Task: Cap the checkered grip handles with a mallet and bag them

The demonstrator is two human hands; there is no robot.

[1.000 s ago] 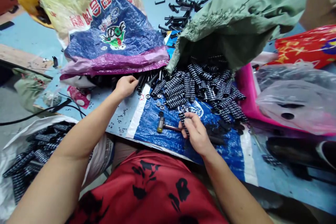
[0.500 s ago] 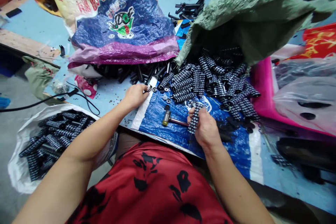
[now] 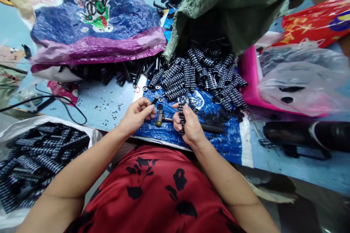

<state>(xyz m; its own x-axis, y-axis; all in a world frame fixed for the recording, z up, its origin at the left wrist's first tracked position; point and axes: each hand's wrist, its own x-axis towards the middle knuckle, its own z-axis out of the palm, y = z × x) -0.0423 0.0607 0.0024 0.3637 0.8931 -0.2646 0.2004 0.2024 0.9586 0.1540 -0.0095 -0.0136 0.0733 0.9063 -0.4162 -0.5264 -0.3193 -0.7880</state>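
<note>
My right hand (image 3: 191,125) is wrapped around a black tube-shaped grip with a white checked pattern (image 3: 181,114), held roughly upright over the blue sheet. To its left, my left hand (image 3: 139,114) pinches a small black piece (image 3: 155,100) between thumb and fingers; its exact kind is too small to make out. Between the hands lies a small hammer (image 3: 159,118), its handle passing behind my right hand. Small round washers (image 3: 157,87) are scattered just beyond my left fingertips. A heap of similar patterned grips (image 3: 207,69) spills from a green sack (image 3: 226,11).
At lower left, a white sack (image 3: 94,134) holds many patterned grips. A blue and purple bag (image 3: 109,49) covers black parts. On the right are a pink bin (image 3: 250,80) and a black cylindrical tool (image 3: 290,133). A black cable (image 3: 54,96) crosses the left side.
My left hand has drawn back from the parts under the bag, toward me and nearer my right hand. The grip in my right hand has turned more upright. The view has shifted right.
</note>
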